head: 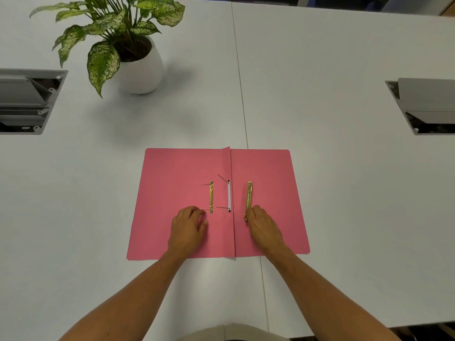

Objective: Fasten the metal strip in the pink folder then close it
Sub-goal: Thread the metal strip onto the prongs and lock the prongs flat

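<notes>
The pink folder (pixel 172 168) lies open flat on the white table, spine running away from me. On its left leaf sits a gold fastener base (pixel 211 196) with thin prongs sticking out to the left. A white strip (pixel 229 196) lies along the spine fold. On the right leaf lies a loose gold metal strip (pixel 248 199). My left hand (pixel 188 226) rests on the left leaf, fingertips at the lower prong. My right hand (pixel 262 225) touches the near end of the metal strip; whether its fingers grip it is hidden.
A potted plant (pixel 138 67) in a white pot stands at the back left. Two grey cable hatches are set into the table, one at the left edge (pixel 27 102) and one at the right edge (pixel 423 107). A seam (pixel 242 94) runs down the table's middle.
</notes>
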Tool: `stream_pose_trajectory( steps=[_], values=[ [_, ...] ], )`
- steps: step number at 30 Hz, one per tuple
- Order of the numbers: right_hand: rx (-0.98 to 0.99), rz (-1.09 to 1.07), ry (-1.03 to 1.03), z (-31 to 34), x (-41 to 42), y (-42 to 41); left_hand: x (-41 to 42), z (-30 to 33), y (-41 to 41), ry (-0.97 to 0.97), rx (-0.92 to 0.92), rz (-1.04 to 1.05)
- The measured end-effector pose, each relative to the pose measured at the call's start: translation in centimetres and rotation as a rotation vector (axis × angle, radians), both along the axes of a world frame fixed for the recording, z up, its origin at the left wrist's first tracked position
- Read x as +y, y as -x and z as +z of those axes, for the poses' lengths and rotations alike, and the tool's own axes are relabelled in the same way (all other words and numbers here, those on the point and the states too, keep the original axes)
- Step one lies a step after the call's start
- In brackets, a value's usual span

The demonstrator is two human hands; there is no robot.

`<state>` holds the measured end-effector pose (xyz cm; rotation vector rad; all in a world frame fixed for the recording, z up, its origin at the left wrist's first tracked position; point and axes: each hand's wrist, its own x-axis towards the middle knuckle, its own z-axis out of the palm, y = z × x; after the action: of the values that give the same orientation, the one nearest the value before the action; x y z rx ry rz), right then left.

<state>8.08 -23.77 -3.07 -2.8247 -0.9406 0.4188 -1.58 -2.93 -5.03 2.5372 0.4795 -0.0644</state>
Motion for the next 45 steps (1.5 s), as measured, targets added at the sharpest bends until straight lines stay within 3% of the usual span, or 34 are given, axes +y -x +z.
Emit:
stream_pose_trajectory(
  steps=[4,8,14,20,25,30,45],
  values=[
    [-0.018,0.062,-0.084,1.4,1.2,0.4,-0.8,0.9,-1.1,0.169,-0.052,0.082],
    [-0.041,0.153,-0.128,3.1,2.8,1.0,-2.0,2.8,-3.0,0.521,-0.089,0.201],
    [-0.031,0.254,-0.158,3.8,4.8,1.6,-2.3,4.0,-4.7,0.895,0.003,0.286],
    [-0.002,0.245,-0.272,3.3,5.2,1.7,-1.4,3.7,-4.6,0.987,-0.013,0.363],
    [0.204,-0.129,-0.423,2.6,5.4,0.7,0.1,3.7,-4.4,1.041,-0.081,0.467],
    [0.302,-0.115,-0.363,1.9,6.0,-0.3,0.5,3.1,-4.3,1.074,-0.065,0.502],
    [0.345,-0.126,-0.442,0.7,6.1,-0.8,-1.0,3.2,-5.9,1.183,-0.033,0.577]
  ],
)
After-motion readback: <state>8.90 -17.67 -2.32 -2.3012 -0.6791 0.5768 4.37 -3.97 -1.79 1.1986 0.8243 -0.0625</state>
